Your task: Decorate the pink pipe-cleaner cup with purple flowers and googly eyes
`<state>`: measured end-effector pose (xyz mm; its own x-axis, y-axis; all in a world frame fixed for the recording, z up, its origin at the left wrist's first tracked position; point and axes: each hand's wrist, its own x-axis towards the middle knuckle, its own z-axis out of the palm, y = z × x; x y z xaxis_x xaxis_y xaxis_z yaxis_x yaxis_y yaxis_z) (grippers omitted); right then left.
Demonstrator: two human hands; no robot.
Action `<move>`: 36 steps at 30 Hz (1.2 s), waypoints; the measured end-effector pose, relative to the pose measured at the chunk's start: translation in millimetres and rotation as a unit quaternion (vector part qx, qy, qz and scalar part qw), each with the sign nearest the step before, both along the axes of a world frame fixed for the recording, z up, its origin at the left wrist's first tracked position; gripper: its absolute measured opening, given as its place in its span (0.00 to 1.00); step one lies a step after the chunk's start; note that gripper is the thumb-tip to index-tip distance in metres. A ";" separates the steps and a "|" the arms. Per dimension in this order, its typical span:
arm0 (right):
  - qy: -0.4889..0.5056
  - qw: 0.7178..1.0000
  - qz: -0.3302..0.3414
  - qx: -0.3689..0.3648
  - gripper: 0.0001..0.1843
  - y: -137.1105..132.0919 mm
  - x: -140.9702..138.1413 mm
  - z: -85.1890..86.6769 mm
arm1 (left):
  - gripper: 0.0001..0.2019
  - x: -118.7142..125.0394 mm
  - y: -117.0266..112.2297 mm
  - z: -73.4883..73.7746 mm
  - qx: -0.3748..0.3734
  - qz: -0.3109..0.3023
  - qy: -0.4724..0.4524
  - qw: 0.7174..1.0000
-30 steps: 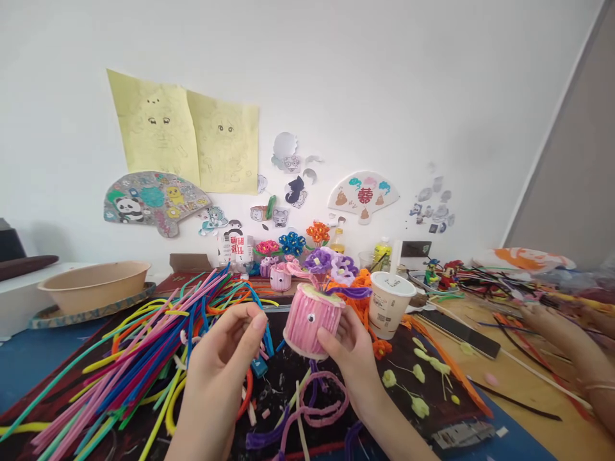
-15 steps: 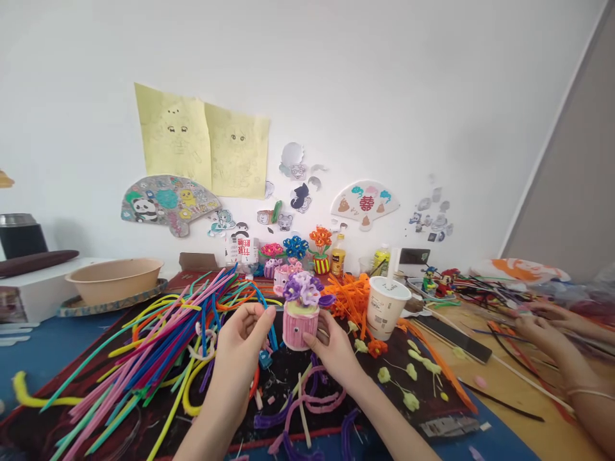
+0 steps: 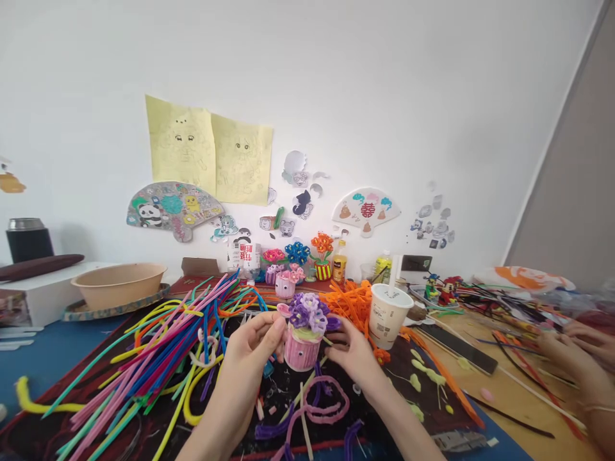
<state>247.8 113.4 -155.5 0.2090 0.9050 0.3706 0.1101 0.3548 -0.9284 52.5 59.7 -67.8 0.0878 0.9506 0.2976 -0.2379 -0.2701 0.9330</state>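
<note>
A small pink pot of pipe-cleaner flowers [image 3: 301, 352] is in front of me, with a black-and-white eye on its side and purple and lilac blooms [image 3: 308, 312] on top. At its left, my left hand [image 3: 257, 346] is closed in a pinch, and a small pink oval piece [image 3: 283, 310] shows at its fingertips. My right hand [image 3: 355, 355] curls around the pot's right side, thumb in front and fingers partly hidden behind a dark purple piece [image 3: 332, 324]. Below the pot, a pink pipe-cleaner coil [image 3: 331, 400] and a thin stick [image 3: 305, 422] lie on the dark mat.
Many coloured pipe cleaners [image 3: 158, 346] are heaped at left, orange ones [image 3: 348, 301] behind right. A paper cup with a straw [image 3: 388, 314] and a phone [image 3: 461, 347] stand and lie at right. Finished flower pots [image 3: 286, 285] line the back. Another person's hands [image 3: 571, 358] work at far right.
The pot has come down slightly, and my right hand has shifted its grip to the side and back. A pink oval piece now shows by my left fingertips, which moved closer to the pot.
</note>
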 end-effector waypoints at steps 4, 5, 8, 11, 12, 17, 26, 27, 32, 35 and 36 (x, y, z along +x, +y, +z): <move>0.022 0.986 -0.150 0.073 0.15 -18.1 4.8 26.2 | 0.19 1.9 -8.3 2.7 -0.030 -0.021 -0.001 0.999; 0.021 0.982 -0.159 0.098 0.13 -25.1 2.5 31.7 | 0.20 2.9 -9.8 3.1 -0.037 -0.025 0.004 0.999; -0.050 0.979 -0.101 0.171 0.10 -45.3 -9.5 41.7 | 0.22 6.0 -12.0 3.6 -0.030 -0.033 0.032 0.998; -0.108 0.974 0.027 0.200 0.10 -56.5 -20.7 43.6 | 0.21 8.5 -11.2 3.1 -0.019 -0.043 0.075 0.996; -0.114 0.971 0.060 0.202 0.10 -58.0 -23.1 43.5 | 0.22 9.2 -10.4 2.5 -0.022 -0.046 0.094 0.994; -0.140 0.966 0.089 0.198 0.08 -58.5 -25.2 44.5 | 0.27 11.5 -5.5 -2.5 -0.010 -0.063 0.189 0.980; -0.187 0.950 0.085 0.236 0.11 -55.7 -19.6 47.4 | 0.31 12.2 -3.0 -3.5 -0.028 -0.049 0.251 0.966; -0.191 0.948 0.084 0.239 0.11 -55.2 -19.5 47.0 | 0.31 12.6 -3.0 -3.9 -0.030 -0.051 0.249 0.967; -0.225 0.942 0.039 0.246 0.13 -52.0 -20.0 42.4 | 0.32 15.8 -4.5 -6.4 -0.052 -0.061 0.225 0.971; -0.245 0.937 0.009 0.248 0.13 -50.5 -19.2 40.5 | 0.34 17.0 -3.9 -7.7 -0.075 -0.086 0.204 0.972; -0.253 0.935 -0.002 0.250 0.13 -50.4 -18.6 40.6 | 0.34 16.7 -3.4 -7.8 -0.079 -0.090 0.194 0.974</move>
